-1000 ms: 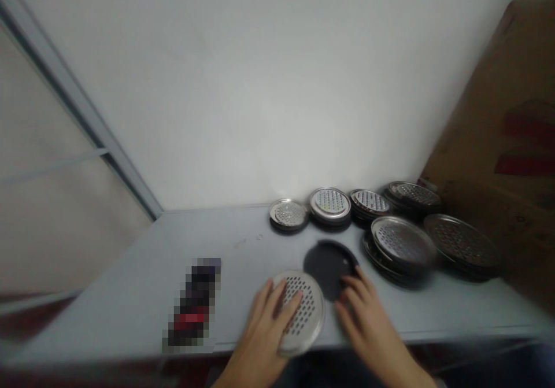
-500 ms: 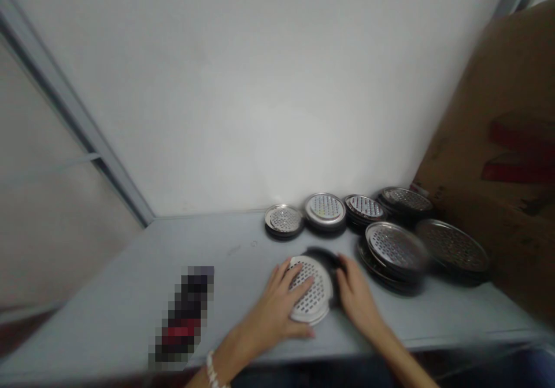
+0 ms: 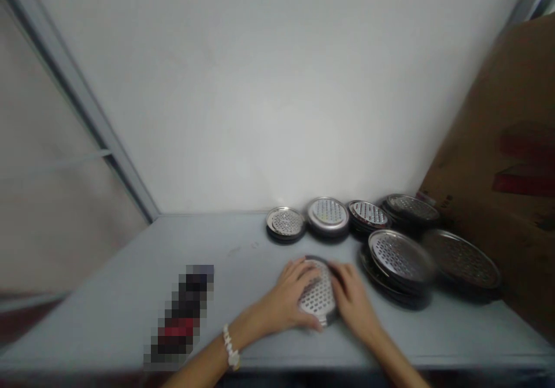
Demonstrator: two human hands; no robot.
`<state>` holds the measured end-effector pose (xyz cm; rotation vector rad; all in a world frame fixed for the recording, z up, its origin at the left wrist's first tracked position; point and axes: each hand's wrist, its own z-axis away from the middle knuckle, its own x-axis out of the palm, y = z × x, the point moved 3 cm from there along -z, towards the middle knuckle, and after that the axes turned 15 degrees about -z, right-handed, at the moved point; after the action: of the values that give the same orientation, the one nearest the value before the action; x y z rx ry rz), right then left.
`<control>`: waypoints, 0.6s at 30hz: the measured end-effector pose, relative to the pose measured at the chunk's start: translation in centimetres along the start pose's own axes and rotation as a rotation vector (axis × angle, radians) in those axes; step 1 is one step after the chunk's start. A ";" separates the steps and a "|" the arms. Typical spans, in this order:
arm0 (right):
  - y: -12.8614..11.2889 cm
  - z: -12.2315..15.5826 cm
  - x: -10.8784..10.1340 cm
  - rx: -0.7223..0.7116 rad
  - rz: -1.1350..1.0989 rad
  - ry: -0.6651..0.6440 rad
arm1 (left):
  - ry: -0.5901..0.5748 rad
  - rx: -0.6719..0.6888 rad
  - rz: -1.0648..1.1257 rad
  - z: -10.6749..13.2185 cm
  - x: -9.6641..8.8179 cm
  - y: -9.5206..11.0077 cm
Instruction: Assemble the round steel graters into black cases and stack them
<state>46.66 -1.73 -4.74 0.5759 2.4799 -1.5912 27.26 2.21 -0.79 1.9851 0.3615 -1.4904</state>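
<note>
The left hand (image 3: 287, 302) and right hand (image 3: 353, 302) were clamped together on a perforated steel disc (image 3: 318, 296), gripping its rim from both sides, where it lay over a dark round disc (image 3: 315, 258) on the smooth grey table (image 3: 108, 318). A beaded bracelet (image 3: 231, 347) circled the left wrist. A pixelated object (image 3: 182, 313) stood at nine o'clock, punched-metal stacks (image 3: 396, 266) at two, smaller stacks (image 3: 328, 217) at twelve, and a brown cardboard box (image 3: 489, 203) furthest at two.

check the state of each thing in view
left hand, fingers resting on perforated disc
right hand, against the disc's right edge
perforated disc, lying on dark disc, partly covered by both hands
dark disc, mostly covered
disc stacks, lying flat
wristband, on left wrist
</note>
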 end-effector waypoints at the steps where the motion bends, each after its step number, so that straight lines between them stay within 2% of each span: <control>1: -0.1 0.0 0.0 -0.002 -0.002 -0.007 | 0.024 -0.031 -0.029 -0.1 -0.7 -0.6; 3: -0.1 0.0 0.1 -0.007 0.008 -0.009 | 0.072 -0.168 -0.140 -0.3 -2.4 -2.7; 6: 0.2 0.2 0.1 -0.020 0.045 -0.003 | 0.086 -0.407 -0.288 0.3 -5.2 -7.5; 9: 0.4 0.3 0.0 -0.028 0.069 0.007 | 0.020 -0.585 -0.380 1.7 -7.4 -12.4; 11: 0.3 0.4 -0.1 -0.022 0.076 0.011 | -0.060 -0.655 -0.405 2.7 -7.9 -14.7; 14: 0.0 0.6 -0.1 -0.019 0.083 -0.019 | -0.188 -0.704 -0.404 3.3 -7.8 -16.4; 18: -0.6 1.7 -0.3 -0.077 0.157 -0.068 | -0.331 -0.704 -0.374 3.0 -7.0 -17.0</control>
<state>46.51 -3.54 -4.86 0.6750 2.3705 -1.4271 13.20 14.39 -0.09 1.1363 0.9935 -1.5839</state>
